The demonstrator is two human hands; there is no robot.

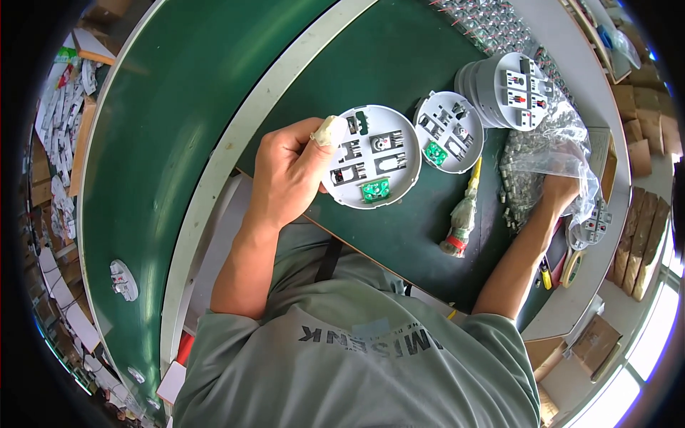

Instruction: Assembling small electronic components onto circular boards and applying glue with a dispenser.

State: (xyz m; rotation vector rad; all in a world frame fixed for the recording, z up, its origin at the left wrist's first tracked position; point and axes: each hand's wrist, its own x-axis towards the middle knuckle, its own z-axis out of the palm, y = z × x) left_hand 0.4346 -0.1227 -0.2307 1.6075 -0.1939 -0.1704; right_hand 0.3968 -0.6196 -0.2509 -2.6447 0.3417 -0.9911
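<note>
My left hand, its thumb tip wrapped in a pale covering, grips a round white plastic housing by its left edge. Metal contacts and a small green circuit board sit on the housing's face. At the right, my right hand reaches into a clear plastic bag full of small metallic parts; its fingers are hidden there. Between the hands, a similar housing lies on the dark green tabletop. Behind it leans a stack of such housings. A brush with a red band lies nearer me.
A green conveyor belt with a pale rail runs along the left, carrying a white part. Many small parts lie at the far edge. A tape roll and a yellow-handled tool lie beyond my right forearm.
</note>
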